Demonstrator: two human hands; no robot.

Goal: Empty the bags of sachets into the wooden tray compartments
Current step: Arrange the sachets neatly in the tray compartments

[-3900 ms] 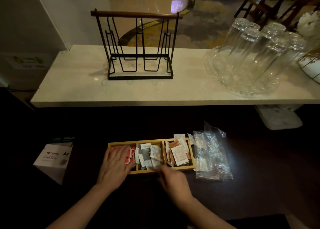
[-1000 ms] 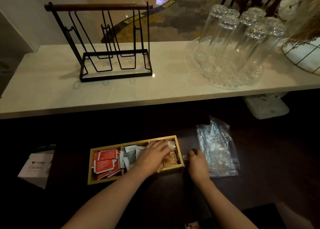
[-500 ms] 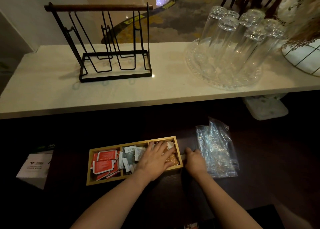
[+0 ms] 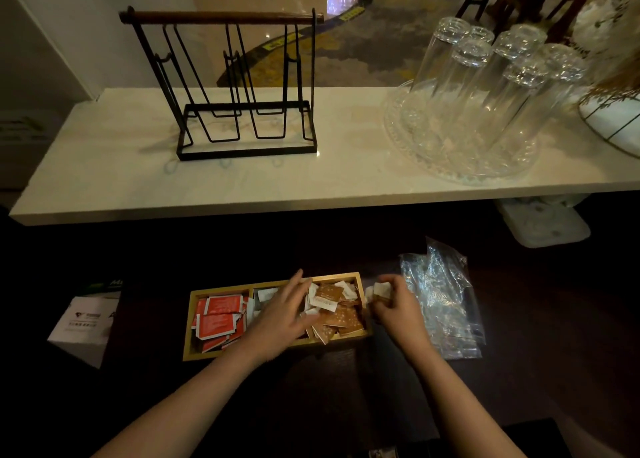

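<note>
Reaching in from the near left, the left hand lies palm down over the middle compartment of the wooden tray, its fingers spread flat and released, tips pointing far-right toward the brown sachets. The right hand sits just beside the tray's right end, wrist bent, its fingers pinched on a few white sachets held above the dark counter. The tray rests on that counter with its long axis running left to right, slightly skewed; red sachets fill its left compartment, brown and white ones the right, and the middle one is mostly hidden by the hand. Crumpled clear plastic bags lie just right of the right hand. A white box at the near left carries print too small to read. On the far pale shelf stand a black wire rack and upturned glasses.
</note>
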